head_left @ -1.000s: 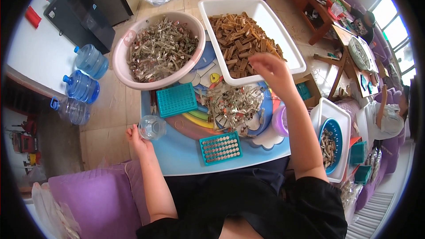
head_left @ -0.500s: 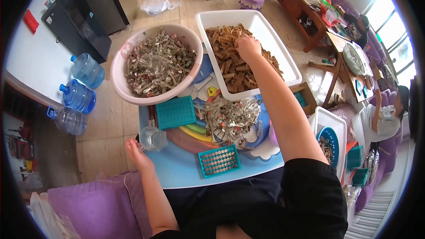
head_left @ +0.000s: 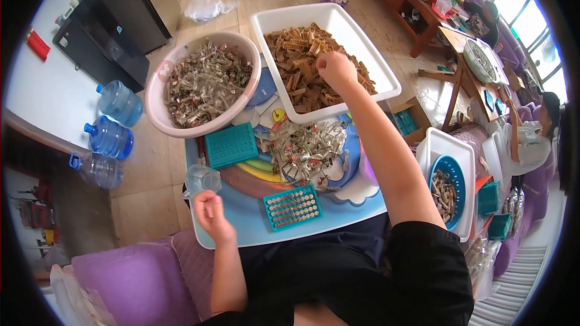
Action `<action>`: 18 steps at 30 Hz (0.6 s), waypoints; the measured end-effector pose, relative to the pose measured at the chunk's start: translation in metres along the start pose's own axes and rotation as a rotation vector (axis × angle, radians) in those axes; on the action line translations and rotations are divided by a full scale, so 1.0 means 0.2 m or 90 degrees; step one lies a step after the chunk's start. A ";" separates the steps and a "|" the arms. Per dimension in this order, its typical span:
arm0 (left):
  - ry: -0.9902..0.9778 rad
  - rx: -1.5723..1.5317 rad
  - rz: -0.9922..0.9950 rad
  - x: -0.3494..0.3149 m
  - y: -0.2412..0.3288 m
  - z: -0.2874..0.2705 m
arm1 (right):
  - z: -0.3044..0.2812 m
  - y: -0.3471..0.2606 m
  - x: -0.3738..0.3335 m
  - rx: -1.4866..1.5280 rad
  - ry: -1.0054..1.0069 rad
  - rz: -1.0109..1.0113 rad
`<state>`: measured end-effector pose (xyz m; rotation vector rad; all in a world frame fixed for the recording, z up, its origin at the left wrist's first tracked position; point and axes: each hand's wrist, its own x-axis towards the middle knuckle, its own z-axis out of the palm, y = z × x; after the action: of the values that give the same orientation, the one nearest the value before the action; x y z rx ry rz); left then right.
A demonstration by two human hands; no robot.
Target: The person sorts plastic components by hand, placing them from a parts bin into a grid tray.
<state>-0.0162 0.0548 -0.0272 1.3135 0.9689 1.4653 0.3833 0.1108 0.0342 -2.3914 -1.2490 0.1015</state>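
My right hand hangs over a white rectangular tub heaped with small flat brown pieces. Its fingers are closed; whatever they hold is hidden. My left hand is at the table's left front edge, fingers curled together, with nothing identifiable in them. Just beyond it stands a clear plastic cup with a handle. A teal tray with rows of small round pieces lies in front of me. Behind it is a pile of small clear-wrapped items. An apparently unfilled teal tray sits beside the pile.
A pink basin full of similar wrapped items stands at the far left of the blue table. Several large water bottles are on the floor at left. Right of the table, a blue basket sits in a white tub. Another person sits far right.
My left hand has moved right, away from the cup's handle, and its fingers have curled up. My right hand has lifted slightly off the brown pieces. The whole view has shifted a little.
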 end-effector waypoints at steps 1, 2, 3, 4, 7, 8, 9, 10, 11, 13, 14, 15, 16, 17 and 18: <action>-0.039 -0.016 -0.022 -0.03 0.01 0.04 | 0.02 0.02 -0.02 0.005 0.008 -0.005; -0.077 -0.032 -0.041 -0.05 0.03 0.08 | 0.03 0.03 -0.03 -0.024 0.002 -0.007; -0.077 -0.034 -0.029 -0.07 0.05 0.12 | 0.04 0.05 -0.03 -0.054 -0.002 -0.008; -0.109 -0.074 -0.067 -0.10 0.08 0.15 | 0.05 0.06 -0.02 -0.049 0.009 -0.013; -0.164 -0.095 -0.123 -0.15 0.13 0.16 | 0.05 0.03 -0.02 -0.013 0.070 -0.012; -0.190 -0.080 -0.144 -0.16 0.14 0.16 | 0.05 0.02 0.00 0.012 0.037 -0.033; -0.189 -0.076 -0.140 -0.16 0.14 0.16 | 0.06 0.02 0.01 0.036 0.004 -0.054; -0.195 -0.077 -0.144 -0.17 0.14 0.16 | 0.08 0.00 0.01 0.042 0.000 -0.055; -0.202 -0.079 -0.149 -0.17 0.15 0.15 | 0.09 -0.03 0.01 -0.033 -0.027 -0.153; -0.202 -0.065 -0.145 -0.18 0.16 0.12 | 0.12 -0.09 -0.01 -0.102 -0.056 -0.254; -0.198 -0.061 -0.144 -0.18 0.16 0.11 | 0.10 -0.13 -0.03 -0.187 -0.085 -0.282; -0.193 -0.057 -0.144 -0.18 0.16 0.10 | 0.10 -0.16 -0.04 -0.273 -0.113 -0.308; -0.191 -0.053 -0.141 -0.19 0.15 0.08 | 0.11 -0.17 -0.04 -0.285 -0.135 -0.313; -0.190 -0.043 -0.146 -0.19 0.13 0.08 | 0.13 -0.16 -0.04 -0.284 -0.132 -0.312; -0.189 -0.035 -0.152 -0.19 0.12 0.07 | 0.16 -0.15 -0.03 -0.309 -0.120 -0.331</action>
<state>-0.0042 0.0109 -0.0124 1.2842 0.8504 1.0733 0.3479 0.1323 0.0169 -2.3762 -2.1488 -0.1576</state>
